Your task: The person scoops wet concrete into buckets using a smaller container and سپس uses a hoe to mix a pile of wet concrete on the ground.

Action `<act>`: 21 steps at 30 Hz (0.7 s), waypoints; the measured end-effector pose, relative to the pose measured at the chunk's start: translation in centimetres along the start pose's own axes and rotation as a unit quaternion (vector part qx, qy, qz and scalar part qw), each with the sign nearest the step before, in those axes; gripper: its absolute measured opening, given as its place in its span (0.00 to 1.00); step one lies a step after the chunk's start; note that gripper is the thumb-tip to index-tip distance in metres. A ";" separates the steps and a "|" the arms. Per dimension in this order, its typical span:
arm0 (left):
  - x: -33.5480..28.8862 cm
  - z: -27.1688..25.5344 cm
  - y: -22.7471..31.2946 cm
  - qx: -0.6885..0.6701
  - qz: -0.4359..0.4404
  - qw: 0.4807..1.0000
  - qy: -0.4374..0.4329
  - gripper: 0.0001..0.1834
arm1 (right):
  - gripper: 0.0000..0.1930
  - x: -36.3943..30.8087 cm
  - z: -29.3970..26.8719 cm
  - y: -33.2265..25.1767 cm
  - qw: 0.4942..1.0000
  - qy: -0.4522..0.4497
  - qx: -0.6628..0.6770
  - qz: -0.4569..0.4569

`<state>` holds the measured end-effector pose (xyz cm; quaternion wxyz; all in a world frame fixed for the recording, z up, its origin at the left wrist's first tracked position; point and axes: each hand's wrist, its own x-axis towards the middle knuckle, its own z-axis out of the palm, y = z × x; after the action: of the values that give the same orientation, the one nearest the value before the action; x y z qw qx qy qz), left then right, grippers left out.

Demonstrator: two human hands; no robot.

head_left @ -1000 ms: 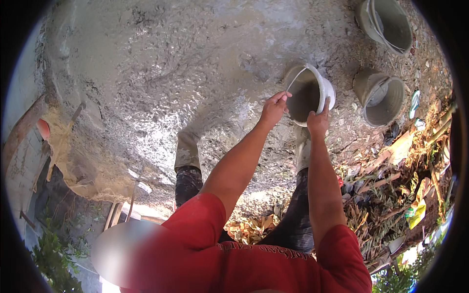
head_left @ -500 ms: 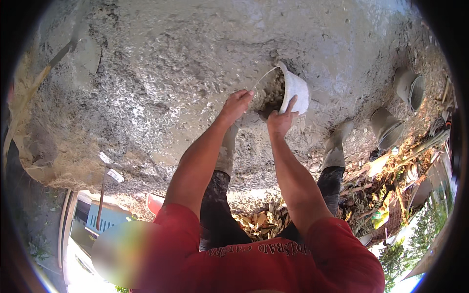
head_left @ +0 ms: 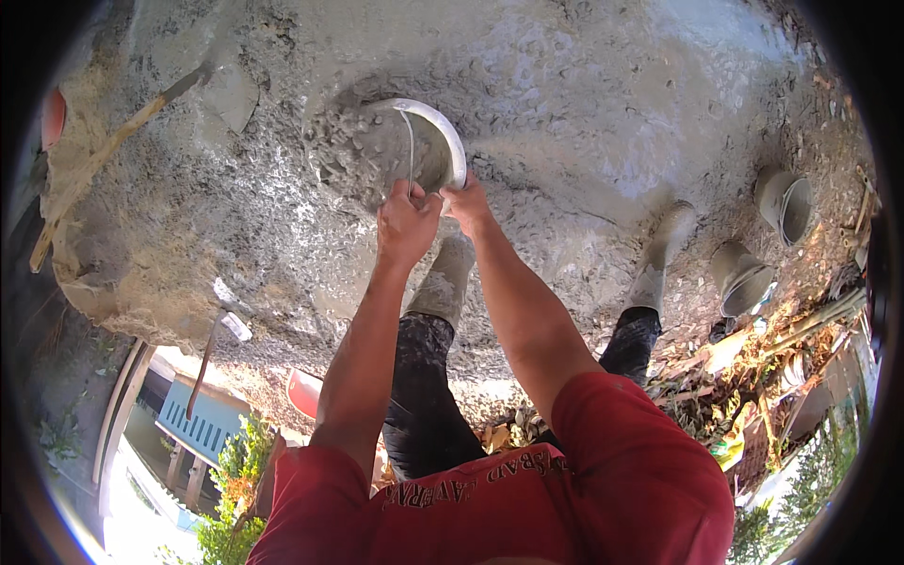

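Observation:
A white bucket (head_left: 452,138) lies tipped on its side in the wet grey concrete, its mouth facing left. A heap of wet, stony concrete (head_left: 347,155) spreads in front of that mouth. My left hand (head_left: 407,226) is closed around the lower end of the thin wire bail (head_left: 411,151). Gripping the near edge of the rim, my right hand (head_left: 468,203) sits close beside the left. The bucket's base is mostly out of sight behind the rim.
My boots (head_left: 444,275) stand in the wet mix. Two grey-coated buckets (head_left: 741,279) lie tipped at the right, near sticks and dry leaves (head_left: 720,377). A wooden-handled tool (head_left: 113,141) lies at the left; another long-handled tool (head_left: 205,356) and a red basin (head_left: 303,392) are lower left.
Both hands have swung the bucket to the left and tipped it further. Concrete now lies heaped at its mouth. My hands have come closer together.

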<state>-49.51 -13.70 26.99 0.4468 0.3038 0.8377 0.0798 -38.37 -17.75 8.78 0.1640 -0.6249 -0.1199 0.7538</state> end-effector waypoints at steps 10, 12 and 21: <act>-16.8 15.5 17.4 0.058 0.039 0.992 -0.103 0.17 | 0.23 -11.4 -23.5 -1.4 0.973 0.139 -0.181 0.005; -19.4 19.7 20.5 0.036 -0.002 0.993 -0.109 0.16 | 0.23 -15.9 -30.3 -5.2 0.968 0.175 -0.177 -0.016; -33.0 49.1 47.0 -0.093 0.115 0.912 -0.382 0.13 | 0.22 -34.9 -74.1 -24.3 0.870 0.452 -0.196 -0.032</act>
<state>23.93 -1.86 40.26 0.7469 0.3620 0.5511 0.0861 42.52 -11.07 35.59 0.0986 -0.9126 -0.1977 0.3441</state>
